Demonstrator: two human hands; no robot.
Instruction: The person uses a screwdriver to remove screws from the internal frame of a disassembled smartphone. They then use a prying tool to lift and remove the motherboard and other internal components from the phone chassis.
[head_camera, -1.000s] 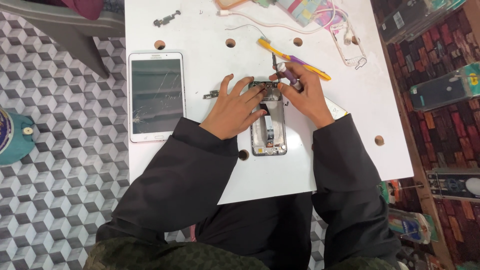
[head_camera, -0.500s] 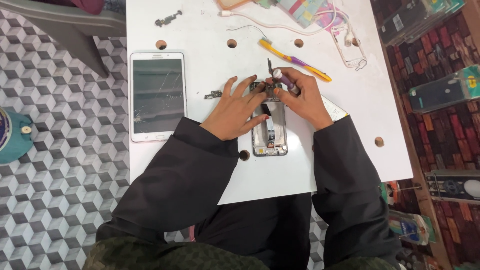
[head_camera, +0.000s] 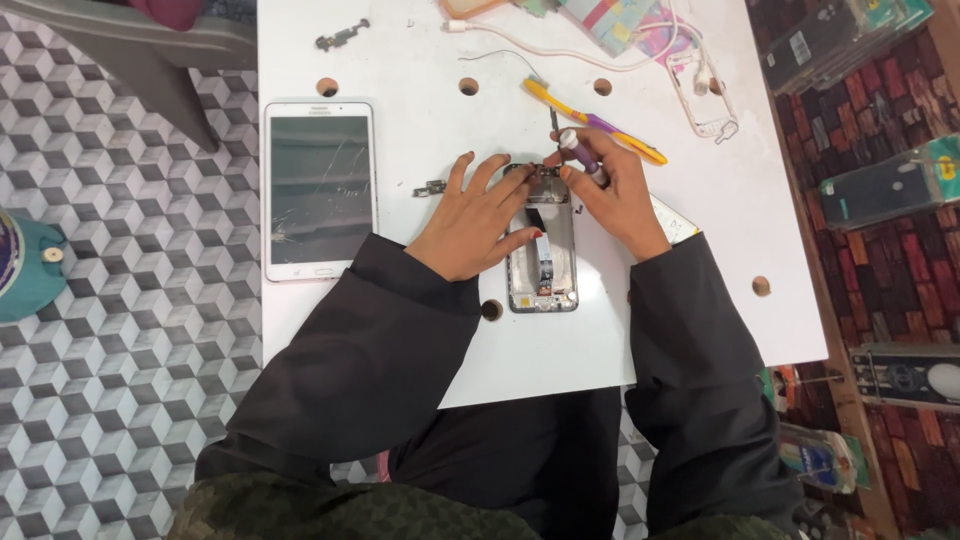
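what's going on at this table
A person in dark sleeves works on an opened phone on a white table. The left hand steadies the phone, and the right hand holds a purple-handled screwdriver at its top end. A white tablet lies to the left.

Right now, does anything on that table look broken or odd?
Yes. The tablet left of the hands has cracks across its dark screen, and the phone under the left hand lies open, its insides showing.
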